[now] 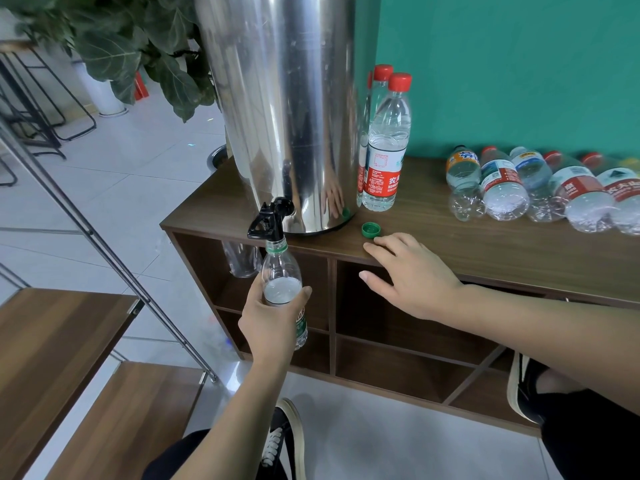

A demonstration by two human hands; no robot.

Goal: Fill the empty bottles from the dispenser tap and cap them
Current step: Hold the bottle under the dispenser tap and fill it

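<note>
One uncapped bottle (281,282), gripped in the left hand (268,317), sits with its mouth under the black tap (268,221) of the steel dispenser (277,109), while the right hand (408,275) rests flat, fingers (375,251) straight, on the desk (485,244) beside a green cap (371,230).

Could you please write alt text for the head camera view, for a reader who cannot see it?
A person's left hand holds an uncapped bottle with its mouth under the black tap of a steel dispenser, while the right hand rests open on the cabinet top beside a loose green cap. Capped bottles stand and lie further right.
</note>
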